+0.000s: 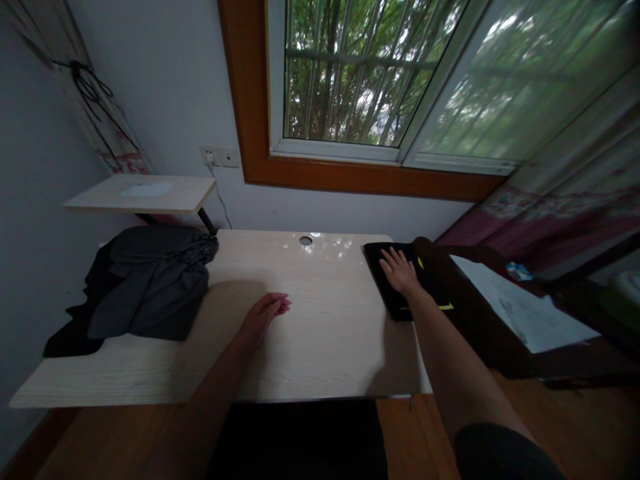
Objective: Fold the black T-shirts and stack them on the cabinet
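Note:
My right hand lies flat with its fingers spread on a black folded cloth item with yellow edging, at the right end of the pale wooden desk. Over the middle of the desk is my left hand, its fingers curled together and nothing visible in them. Dark grey and black clothes are heaped on the desk's left side, apart from both hands.
A small raised shelf with a paper on it stands behind the clothes. A plugged cord hangs from a wall socket. Right of the desk, a white sheet rests on dark brown furniture. A window is ahead.

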Demonstrator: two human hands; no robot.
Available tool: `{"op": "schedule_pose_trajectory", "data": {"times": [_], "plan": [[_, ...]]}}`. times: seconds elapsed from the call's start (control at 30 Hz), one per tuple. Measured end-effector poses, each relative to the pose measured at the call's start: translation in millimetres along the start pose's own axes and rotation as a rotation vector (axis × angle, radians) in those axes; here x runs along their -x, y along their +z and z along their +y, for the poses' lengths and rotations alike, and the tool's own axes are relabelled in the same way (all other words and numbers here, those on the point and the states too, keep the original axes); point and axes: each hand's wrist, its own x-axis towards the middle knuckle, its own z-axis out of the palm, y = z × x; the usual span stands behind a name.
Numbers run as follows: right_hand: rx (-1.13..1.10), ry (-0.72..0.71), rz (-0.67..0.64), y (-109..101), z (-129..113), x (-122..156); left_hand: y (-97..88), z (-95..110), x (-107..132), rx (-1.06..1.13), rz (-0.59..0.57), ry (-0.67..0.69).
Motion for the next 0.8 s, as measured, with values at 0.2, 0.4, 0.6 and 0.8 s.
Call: {"op": "schedule_pose_trajectory", "data": {"times": [0.2, 0.4, 0.6, 0.8], "plan": [[-0.014, -0.023, 0.043, 1.4, 1.5, 22.8, -2.1, -2.8, -0.5, -0.017, -0.009, 0.011], [0.051, -0.064, 0.098, 4.6, 0.7, 67.5, -3.1, -2.9, -0.3, -0.056, -0.007, 0.019], [0.091, -0.105, 0.207, 3.7, -18.2, 122.4, -2.8, -1.1, 0.6, -0.059, -0.025, 0.022], [0.055, -0.089, 0.278, 4.0, -46.8, 167.0, -4.2, -3.9, -1.9, -0.041, -0.016, 0.029]]}}
